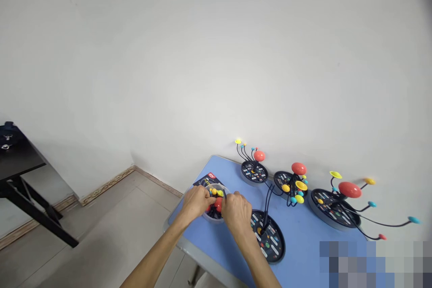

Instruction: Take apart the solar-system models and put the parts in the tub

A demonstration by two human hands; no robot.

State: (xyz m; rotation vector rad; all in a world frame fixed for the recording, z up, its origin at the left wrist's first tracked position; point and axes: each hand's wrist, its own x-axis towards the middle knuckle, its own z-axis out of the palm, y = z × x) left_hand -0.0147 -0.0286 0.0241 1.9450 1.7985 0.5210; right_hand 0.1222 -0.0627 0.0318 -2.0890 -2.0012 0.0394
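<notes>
White painted wall (202, 63) fills most of the view, above a beige tiled floor (101, 238) edged with a patterned skirting strip (108, 184). Black-topped table (16, 157) stands at far left, well apart from a blue rectangular table with a grey edge (303, 243). Along the blue tabletop's far side stand three solar-system models on round black printed bases, their thin black wire arms carrying red, yellow and blue balls and discs: the largest at right (332, 209), then a cluster with its arms folded closer (285, 184), then a smaller one nearest the wall corner (254, 172). Fourth round black base with upright black wire stems (270, 236) lies just beside the right hand (236, 211). Left hand (197, 200) and right hand sit close together, curved down over a clear plastic bowl (212, 218), which rests at the table's near left end on a dark printed card with a red label (209, 177). Inside the bowl lie a red ball (218, 204), a yellow disc (220, 193) and black wires. Both hands' fingers (207, 193) reach into the bowl's mouth, but whether either is clamped on a piece cannot be told from this view
</notes>
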